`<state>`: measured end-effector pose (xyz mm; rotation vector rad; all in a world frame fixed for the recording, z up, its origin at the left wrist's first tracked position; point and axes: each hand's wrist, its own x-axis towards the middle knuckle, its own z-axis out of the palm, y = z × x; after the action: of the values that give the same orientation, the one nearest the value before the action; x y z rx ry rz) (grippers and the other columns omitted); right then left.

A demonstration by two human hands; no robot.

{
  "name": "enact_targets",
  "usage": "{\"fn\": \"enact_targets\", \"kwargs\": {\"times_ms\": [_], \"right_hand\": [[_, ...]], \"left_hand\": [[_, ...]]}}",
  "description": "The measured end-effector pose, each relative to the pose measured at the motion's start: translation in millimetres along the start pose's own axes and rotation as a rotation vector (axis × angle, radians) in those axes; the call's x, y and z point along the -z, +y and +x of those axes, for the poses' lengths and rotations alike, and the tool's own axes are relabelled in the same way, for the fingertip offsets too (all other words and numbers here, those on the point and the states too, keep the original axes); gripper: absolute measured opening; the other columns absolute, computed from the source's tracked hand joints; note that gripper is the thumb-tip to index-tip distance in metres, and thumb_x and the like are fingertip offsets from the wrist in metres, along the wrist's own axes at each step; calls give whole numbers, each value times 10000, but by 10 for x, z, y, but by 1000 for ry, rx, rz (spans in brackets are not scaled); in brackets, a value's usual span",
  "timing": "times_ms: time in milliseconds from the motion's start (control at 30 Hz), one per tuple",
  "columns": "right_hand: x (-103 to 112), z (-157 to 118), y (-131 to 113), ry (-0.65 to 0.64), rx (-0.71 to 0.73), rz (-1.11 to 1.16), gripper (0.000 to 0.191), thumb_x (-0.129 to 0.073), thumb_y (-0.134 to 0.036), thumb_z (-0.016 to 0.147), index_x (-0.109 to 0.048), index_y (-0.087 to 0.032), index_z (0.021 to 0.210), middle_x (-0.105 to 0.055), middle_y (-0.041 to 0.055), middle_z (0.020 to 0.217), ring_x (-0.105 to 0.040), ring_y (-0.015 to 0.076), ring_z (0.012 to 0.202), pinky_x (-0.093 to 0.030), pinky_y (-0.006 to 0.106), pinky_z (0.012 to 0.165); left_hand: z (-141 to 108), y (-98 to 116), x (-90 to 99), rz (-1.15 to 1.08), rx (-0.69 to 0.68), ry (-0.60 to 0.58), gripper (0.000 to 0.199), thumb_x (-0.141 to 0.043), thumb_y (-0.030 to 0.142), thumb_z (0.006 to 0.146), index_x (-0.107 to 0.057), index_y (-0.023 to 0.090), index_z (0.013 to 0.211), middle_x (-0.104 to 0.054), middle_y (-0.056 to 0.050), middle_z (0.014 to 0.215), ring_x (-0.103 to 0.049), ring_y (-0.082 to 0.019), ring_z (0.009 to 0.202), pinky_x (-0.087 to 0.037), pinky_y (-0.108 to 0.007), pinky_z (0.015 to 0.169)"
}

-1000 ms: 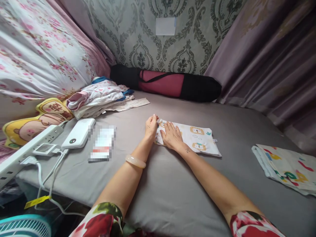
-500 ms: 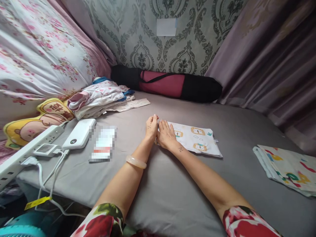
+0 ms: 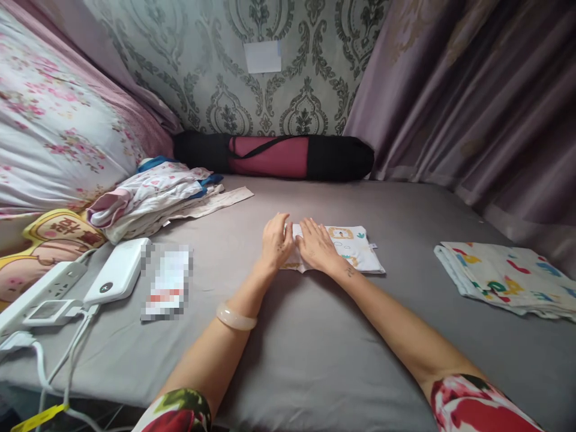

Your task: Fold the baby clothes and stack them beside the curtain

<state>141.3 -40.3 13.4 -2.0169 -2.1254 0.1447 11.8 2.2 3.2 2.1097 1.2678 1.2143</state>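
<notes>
A folded white cloth garment (image 3: 360,246) with orange lion faces and green leaf prints lies on the grey bed sheet in front of me. My right hand (image 3: 317,243) rests on its left part, palm down with fingers stretched out. At the cloth's left end is my left hand (image 3: 276,243), its thumb apart from slightly bent fingers and nothing visibly gripped. It partly hides that end of the cloth. A small tag (image 3: 373,246) sticks out on the right side.
Another folded cloth with colourful prints (image 3: 508,276) lies at right. Heaped clothes (image 3: 157,192) are at back left, near a white power bank (image 3: 117,273), a power strip (image 3: 58,282) and a blurred packet (image 3: 166,288). A black and red long bag (image 3: 270,157) lies along the wall.
The view has turned to the right. My left hand has loosened, its thumb now apart from the fingers. The right hand stays flat on the cloth, whose left end now shows more.
</notes>
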Motion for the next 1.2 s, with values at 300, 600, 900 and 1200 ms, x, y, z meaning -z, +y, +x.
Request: {"fn": "enact_targets", "kwargs": {"times_ms": [300, 600, 900, 1200], "right_hand": [[26, -207, 484, -4, -47, -62, 567, -239, -294, 988, -368, -40, 1478, -322, 142, 1559, -235, 248, 1458, -110, 438, 1194], [-17, -183, 541, 30, -6, -65, 566, -238, -246, 964, -393, -34, 1465, -354, 146, 1544, -254, 251, 1451, -121, 440, 1192], [-22, -167, 592, 24, -4, -65, 581, -249, -251, 952, -368, -53, 1485, -313, 128, 1564, -222, 244, 1463, -99, 445, 1200], [-98, -163, 611, -44, -22, -41, 588, -212, -270, 968, -343, -49, 1496, -313, 129, 1564, -238, 249, 1458, -120, 453, 1195]], "left_hand": [[12, 293, -247, 429, -141, -429, 402, -401, 207, 944, -471, 121, 1330, -477, -184, 1447, -346, -292, 1416, -287, -473, 1139], [2, 337, -471, 570, -130, -488, 450, -324, 204, 961, -443, 102, 1382, -420, -173, 1502, -311, -291, 1436, -254, -511, 1158], [-35, 245, -554, 573, -178, -432, 486, -290, 285, 979, -459, 100, 1395, -422, -166, 1502, -288, -282, 1448, -184, -527, 1182], [-22, 144, -610, 567, -144, -498, 499, -264, 303, 993, -438, 129, 1427, -424, -138, 1506, -342, -287, 1422, -230, -533, 1163]]}}
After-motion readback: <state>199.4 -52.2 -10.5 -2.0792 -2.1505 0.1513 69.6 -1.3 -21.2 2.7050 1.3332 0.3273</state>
